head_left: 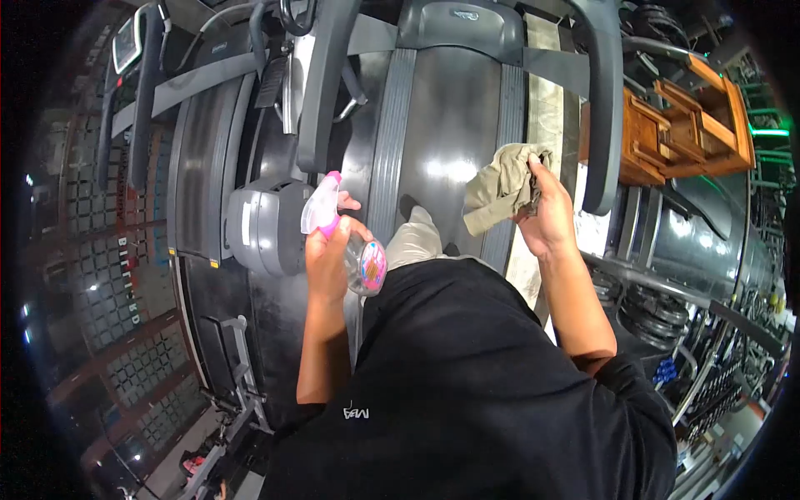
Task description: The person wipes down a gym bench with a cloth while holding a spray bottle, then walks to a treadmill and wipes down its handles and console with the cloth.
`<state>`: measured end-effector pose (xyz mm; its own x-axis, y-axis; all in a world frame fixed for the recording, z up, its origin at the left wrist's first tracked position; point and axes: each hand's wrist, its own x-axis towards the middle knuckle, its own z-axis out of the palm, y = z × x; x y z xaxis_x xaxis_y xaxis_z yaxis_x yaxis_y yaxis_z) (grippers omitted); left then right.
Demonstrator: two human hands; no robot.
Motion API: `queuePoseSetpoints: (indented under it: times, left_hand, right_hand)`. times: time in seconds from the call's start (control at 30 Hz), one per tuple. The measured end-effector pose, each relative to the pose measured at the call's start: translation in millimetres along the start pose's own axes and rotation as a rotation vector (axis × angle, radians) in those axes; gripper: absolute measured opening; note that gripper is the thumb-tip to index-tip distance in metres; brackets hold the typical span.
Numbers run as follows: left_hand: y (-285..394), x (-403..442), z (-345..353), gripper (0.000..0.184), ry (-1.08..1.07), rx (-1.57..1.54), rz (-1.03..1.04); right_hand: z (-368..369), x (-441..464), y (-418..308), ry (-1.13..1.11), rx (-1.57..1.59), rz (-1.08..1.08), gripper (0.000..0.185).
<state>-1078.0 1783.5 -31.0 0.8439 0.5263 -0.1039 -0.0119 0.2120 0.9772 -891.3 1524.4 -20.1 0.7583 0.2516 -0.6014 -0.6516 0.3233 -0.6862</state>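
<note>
My left hand (327, 254) is wrapped round the neck of a clear spray bottle (367, 265) with a pink and white trigger head and a pink label. The bottle tilts, its nozzle toward the treadmill. A crumpled khaki cloth (500, 187) is gripped in my right hand (547, 208), with a loose flap hanging to the left. Both hands are in front of my body, apart from each other. Beneath them lies the dark belt of a treadmill (450, 125), where one of my feet shows.
Treadmill handrails (329, 92) rise on the left and a second rail (606, 108) on the right. Another treadmill (204, 150) stands farther left. Wooden furniture (687, 129) is at the right, above weight plates (654, 317). Gym equipment (237, 375) stands at lower left, beside a glass wall.
</note>
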Motion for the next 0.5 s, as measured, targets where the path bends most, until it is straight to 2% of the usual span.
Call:
queuePoseSetpoints:
  times: [0.33, 0.5]
  left_hand:
    - [18, 134, -13, 0.049, -0.051, -0.104, -0.117]
    - [26, 170, -18, 0.039, 0.025, -0.109, -0.166]
  right_hand:
    - [87, 76, -46, -0.002, 0.032, -0.057, 0.036]
    - [108, 115, -63, -0.046, 0.025, -0.027, 0.036]
